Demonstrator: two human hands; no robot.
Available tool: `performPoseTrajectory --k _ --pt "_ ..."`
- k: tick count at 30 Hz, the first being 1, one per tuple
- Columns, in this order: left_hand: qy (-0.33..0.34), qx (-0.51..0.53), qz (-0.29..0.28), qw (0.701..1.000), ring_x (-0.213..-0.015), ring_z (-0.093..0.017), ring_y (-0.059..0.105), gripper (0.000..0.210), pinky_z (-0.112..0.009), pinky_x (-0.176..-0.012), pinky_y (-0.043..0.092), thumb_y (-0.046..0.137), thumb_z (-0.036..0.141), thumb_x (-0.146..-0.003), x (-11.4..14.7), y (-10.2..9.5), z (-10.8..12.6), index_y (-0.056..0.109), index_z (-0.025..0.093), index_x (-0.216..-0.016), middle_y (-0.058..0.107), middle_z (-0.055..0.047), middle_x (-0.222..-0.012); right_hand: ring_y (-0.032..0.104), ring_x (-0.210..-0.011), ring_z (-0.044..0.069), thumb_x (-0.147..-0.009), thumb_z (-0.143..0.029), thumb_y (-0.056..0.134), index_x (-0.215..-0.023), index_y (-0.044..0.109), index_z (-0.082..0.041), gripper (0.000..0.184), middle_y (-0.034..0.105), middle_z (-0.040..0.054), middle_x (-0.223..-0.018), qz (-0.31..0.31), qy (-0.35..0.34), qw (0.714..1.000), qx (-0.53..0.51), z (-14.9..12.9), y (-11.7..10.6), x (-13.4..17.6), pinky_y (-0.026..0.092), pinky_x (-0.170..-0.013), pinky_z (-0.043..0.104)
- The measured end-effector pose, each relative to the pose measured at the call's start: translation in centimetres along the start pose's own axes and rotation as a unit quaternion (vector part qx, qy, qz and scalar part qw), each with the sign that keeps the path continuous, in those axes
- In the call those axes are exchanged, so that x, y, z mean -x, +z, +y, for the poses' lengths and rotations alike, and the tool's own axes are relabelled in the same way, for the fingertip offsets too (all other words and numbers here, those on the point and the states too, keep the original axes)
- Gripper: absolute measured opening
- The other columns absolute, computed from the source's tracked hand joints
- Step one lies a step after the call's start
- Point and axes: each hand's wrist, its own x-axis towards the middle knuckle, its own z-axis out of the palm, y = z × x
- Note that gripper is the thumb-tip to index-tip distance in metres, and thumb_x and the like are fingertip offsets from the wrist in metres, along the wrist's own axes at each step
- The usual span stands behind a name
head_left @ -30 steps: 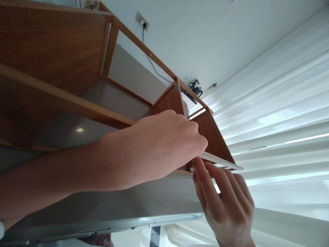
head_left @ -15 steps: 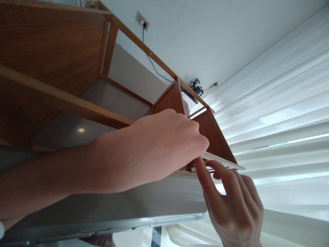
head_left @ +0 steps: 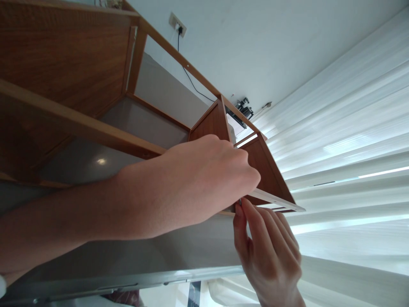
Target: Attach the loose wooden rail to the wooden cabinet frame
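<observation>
The broad panel [head_left: 64,53] at the left was reddish-brown wood, its grain streaked and its finish satin rather than glossy. The long rail [head_left: 83,122] and the slanting frame [head_left: 179,55] were smooth, paler wood. The grey board [head_left: 84,160] looked smooth and slightly glossy, with one bright glint on it. The wall [head_left: 287,51] was matt and smooth, and the socket [head_left: 175,21] on it seemed plastic, as did the black cable [head_left: 191,83]. The curtain [head_left: 351,170] was thin, folded cloth that let light through. The tiny piece [head_left: 240,201] pinched in the right hand [head_left: 271,251] looked metallic, though too small to be sure
</observation>
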Motion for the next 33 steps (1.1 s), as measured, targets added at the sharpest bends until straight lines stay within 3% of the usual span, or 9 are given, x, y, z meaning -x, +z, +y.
performPoseTrajectory --k 6,18,23,27,33 --pt "0.006 -0.002 -0.019 1.000 -0.087 -0.021 0.073 0.023 -0.032 -0.074 0.054 0.061 0.011 -0.092 -0.1 -0.2 0.0 0.065 0.024 -0.074 0.075 0.000 -0.089 0.066 -0.071 0.016 -0.090 0.000 0.072 -0.106 0.070 -0.001 0.016 0.072 0.0090 -0.077 0.054 0.029 0.998 -0.013 -0.3 1.2 0.1 0.051 -0.069 0.033" --pt "0.006 0.011 -0.019 1.000 -0.092 -0.020 0.073 0.022 -0.032 -0.080 0.054 0.059 0.010 -0.093 0.0 0.0 -0.1 0.067 0.024 -0.078 0.076 0.000 -0.094 0.069 -0.072 0.019 -0.088 0.003 0.070 -0.103 0.071 0.000 0.015 0.074 0.0109 -0.078 0.084 -0.012 0.996 0.012 0.2 1.2 0.4 0.051 -0.067 0.034" --pt "0.013 -0.004 -0.024 1.000 -0.089 -0.020 0.074 0.023 -0.033 -0.079 0.053 0.059 0.010 -0.092 0.0 -0.1 0.0 0.067 0.024 -0.076 0.076 0.000 -0.092 0.070 -0.076 0.020 -0.091 -0.003 0.072 -0.110 0.071 -0.002 0.020 0.076 0.0125 -0.085 0.038 -0.028 0.998 0.038 0.5 0.8 0.5 0.050 -0.070 0.035" --pt "0.019 -0.017 -0.033 0.999 -0.098 -0.022 0.074 0.021 -0.032 -0.082 0.053 0.061 0.013 -0.093 -0.1 -0.2 -0.1 0.071 0.025 -0.079 0.079 0.000 -0.097 0.070 -0.076 0.020 -0.094 -0.008 0.071 -0.113 0.071 -0.003 0.020 0.076 0.0119 -0.086 0.032 -0.033 0.997 0.055 0.9 0.4 0.6 0.047 -0.069 0.035" --pt "0.017 -0.018 -0.031 0.999 -0.090 -0.021 0.074 0.023 -0.031 -0.075 0.053 0.059 0.012 -0.093 0.0 -0.2 -0.1 0.071 0.024 -0.077 0.078 0.000 -0.090 0.069 -0.076 0.021 -0.096 -0.009 0.069 -0.115 0.073 -0.002 0.021 0.076 0.0136 -0.086 0.019 -0.050 0.997 0.058 1.1 0.3 0.4 0.046 -0.069 0.036"
